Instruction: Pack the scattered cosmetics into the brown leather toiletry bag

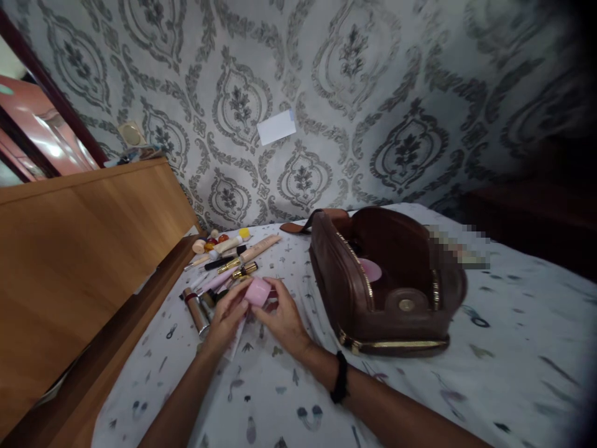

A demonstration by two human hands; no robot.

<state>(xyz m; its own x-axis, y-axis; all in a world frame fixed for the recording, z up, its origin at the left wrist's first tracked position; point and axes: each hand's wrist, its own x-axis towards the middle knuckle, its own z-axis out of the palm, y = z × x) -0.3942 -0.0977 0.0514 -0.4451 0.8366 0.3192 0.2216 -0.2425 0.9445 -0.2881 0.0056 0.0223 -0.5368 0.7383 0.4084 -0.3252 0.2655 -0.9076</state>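
Between my two hands is a small, glossy pink cosmetic container [257, 292]; whether it is a jar or a large cap I cannot tell. My left hand [228, 317] grips its left side with thumb and fingers. On the other side, my right hand [285, 317] has its thumb and forefinger closed on it. A pale, narrow piece [237, 339] shows below the hands, partly covered by them. Close to the left hand lies a metallic tube [196, 312]. Just beyond the fingers is a black-and-gold tube [245, 269].
Right of my hands stands an open brown toiletry bag [392, 323] with a pink round item [370, 269] inside. Several cosmetics, including a beige tube [261, 247], lie on the patterned sheet [280, 404]. A wooden panel [88, 249] borders the left; a papered wall rises behind.
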